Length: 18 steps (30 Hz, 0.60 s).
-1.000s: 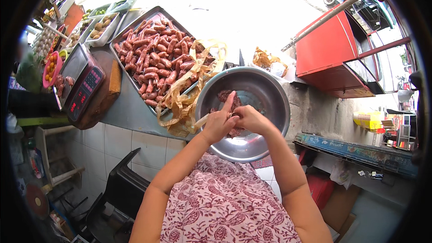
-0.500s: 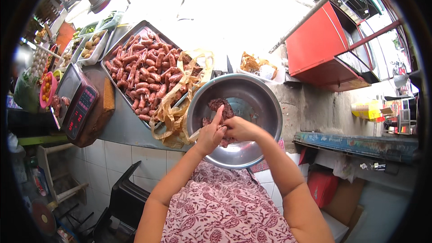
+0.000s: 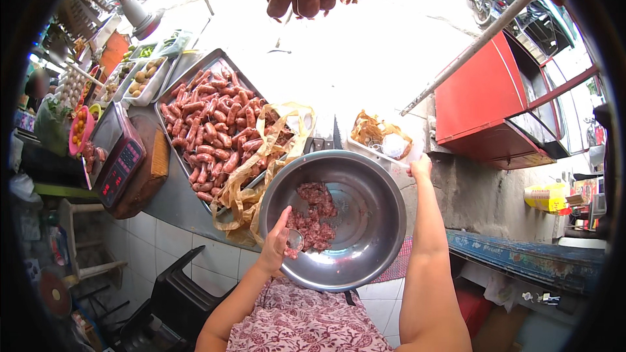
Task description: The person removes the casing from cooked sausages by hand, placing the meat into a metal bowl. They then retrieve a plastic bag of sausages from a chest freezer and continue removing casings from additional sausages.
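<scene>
Left hand (image 3: 279,242) grip pinched on small funnel (image 3: 295,240), beside minced meat (image 3: 313,216) in bowl (image 3: 372,234).

One steel bowl (image 3: 365,195), one sausage tray (image 3: 171,94), two hands

Head-worn fisheye, steeply down, close over bowl (image 3: 365,176)

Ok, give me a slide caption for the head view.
Left hand at a steel bowl of minced meat; right hand on its far rim.
</scene>
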{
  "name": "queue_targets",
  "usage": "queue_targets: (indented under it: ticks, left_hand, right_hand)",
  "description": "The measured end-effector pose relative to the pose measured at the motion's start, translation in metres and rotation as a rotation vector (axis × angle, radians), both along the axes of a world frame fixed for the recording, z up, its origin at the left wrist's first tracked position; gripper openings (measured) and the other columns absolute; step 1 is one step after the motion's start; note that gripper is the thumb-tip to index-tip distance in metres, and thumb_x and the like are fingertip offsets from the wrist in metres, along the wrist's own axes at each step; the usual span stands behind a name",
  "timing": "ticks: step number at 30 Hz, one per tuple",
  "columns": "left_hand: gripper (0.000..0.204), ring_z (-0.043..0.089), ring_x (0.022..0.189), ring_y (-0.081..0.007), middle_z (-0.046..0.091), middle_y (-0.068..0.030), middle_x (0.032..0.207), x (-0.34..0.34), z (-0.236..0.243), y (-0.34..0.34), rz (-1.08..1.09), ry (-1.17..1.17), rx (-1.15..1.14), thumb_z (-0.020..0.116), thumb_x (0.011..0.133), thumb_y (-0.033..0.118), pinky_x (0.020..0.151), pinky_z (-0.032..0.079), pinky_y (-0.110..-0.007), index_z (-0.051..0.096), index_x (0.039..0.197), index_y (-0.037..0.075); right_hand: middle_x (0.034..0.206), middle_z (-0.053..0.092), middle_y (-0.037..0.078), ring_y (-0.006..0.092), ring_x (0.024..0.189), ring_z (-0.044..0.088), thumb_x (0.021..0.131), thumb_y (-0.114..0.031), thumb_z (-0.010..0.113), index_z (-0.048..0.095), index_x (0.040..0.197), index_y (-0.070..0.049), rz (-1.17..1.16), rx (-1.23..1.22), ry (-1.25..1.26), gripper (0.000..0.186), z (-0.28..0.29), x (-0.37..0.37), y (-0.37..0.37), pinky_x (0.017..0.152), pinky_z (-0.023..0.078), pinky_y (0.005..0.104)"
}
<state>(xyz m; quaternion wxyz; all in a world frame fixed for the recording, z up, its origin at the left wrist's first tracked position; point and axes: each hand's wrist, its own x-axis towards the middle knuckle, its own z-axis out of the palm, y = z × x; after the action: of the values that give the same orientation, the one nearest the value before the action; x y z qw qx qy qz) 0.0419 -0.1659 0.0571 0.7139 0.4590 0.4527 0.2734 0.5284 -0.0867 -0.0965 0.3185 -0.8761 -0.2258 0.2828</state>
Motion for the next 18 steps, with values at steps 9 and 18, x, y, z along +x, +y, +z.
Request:
queue_targets:
  ticks: [9,18]
  left_hand:
    - [0.097,0.047,0.051,-0.0023,0.043,0.0051,0.066,0.002,-0.011,0.000,0.092,-0.019,-0.032,0.044,0.087,0.077,0.050,0.040,-0.016,0.024,0.155,0.010]
    - [0.090,0.053,0.065,-0.0058,0.056,0.0007,0.082,-0.005,-0.025,-0.007,0.078,-0.009,0.094,0.040,0.093,0.070,0.058,0.044,-0.019,0.025,0.153,0.003]
  right_hand:
    - [0.073,0.065,0.025,0.0302,0.057,0.068,0.088,-0.004,0.045,0.049,0.083,0.007,-0.358,0.048,0.651,0.012,0.028,-0.016,-0.008,0.047,0.059,0.0355]
    - [0.070,0.066,0.023,0.0271,0.053,0.066,0.085,-0.004,0.043,0.052,0.081,0.006,-0.288,0.006,0.635,0.015,0.060,0.000,-0.036,0.043,0.055,0.0359]
